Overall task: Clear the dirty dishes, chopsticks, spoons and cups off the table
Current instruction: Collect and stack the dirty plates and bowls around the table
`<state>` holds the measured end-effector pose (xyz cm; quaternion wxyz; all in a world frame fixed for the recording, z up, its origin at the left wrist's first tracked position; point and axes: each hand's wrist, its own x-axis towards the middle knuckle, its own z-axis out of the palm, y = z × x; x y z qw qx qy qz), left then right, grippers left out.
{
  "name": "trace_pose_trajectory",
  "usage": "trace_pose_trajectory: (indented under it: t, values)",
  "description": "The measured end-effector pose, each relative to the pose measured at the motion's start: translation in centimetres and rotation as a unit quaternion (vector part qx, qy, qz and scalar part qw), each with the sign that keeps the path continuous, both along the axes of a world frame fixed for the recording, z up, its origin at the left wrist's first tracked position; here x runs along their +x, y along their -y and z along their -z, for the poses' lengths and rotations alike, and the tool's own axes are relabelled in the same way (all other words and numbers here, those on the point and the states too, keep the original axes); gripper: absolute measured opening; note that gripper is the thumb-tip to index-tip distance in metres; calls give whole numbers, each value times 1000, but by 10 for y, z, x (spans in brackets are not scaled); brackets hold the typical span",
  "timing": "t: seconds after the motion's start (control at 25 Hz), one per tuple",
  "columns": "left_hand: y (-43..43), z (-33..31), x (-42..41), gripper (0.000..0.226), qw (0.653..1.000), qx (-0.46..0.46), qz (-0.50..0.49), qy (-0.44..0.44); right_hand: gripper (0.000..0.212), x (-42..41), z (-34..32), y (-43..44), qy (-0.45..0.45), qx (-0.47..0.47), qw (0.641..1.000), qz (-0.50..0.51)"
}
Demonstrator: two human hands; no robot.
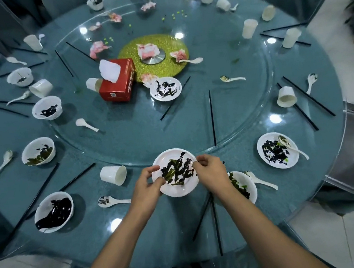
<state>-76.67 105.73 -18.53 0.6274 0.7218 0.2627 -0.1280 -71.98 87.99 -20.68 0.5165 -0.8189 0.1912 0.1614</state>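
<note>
Both left hand (147, 186) and right hand (212, 173) fingers pinch dirty plate (179, 189), possibly lifted.

White plate (180, 189) near, smeared black and green. Teal table (139, 228). Red tissue box (119, 83) beside a glittery yellow-green disc (173, 44). Black chopsticks (212, 118), white cups (113, 174), pink-stained napkins (97, 48) far.
</note>
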Motion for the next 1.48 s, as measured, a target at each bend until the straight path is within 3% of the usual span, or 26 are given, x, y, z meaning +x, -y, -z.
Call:
trace_pose_trajectory:
  t: [0.68, 0.8, 1.0, 1.16, 1.48]
  values:
    - [-27, -31, 176, 29, 999, -14, 12, 47, 33, 170, -38, -24, 21, 15, 999, 47]
    - [-28, -28, 206, 29, 999, -9, 12, 35, 31, 199, -39, -25, 12, 13, 999, 35]
    - [-31, -22, 265, 38, 999, 6, 28, 15, 47, 265, -27, -29, 17, 1, 1000, 26]
    - [-32, -4, 300, 29, 1000, 10, 23, -6, 36, 306, -16, -34, 10, -8, 1000, 23]
    - [-37, 34, 365, 26, 998, 36, 27, -40, 37, 376, 17, -46, 25, -29, 999, 6]
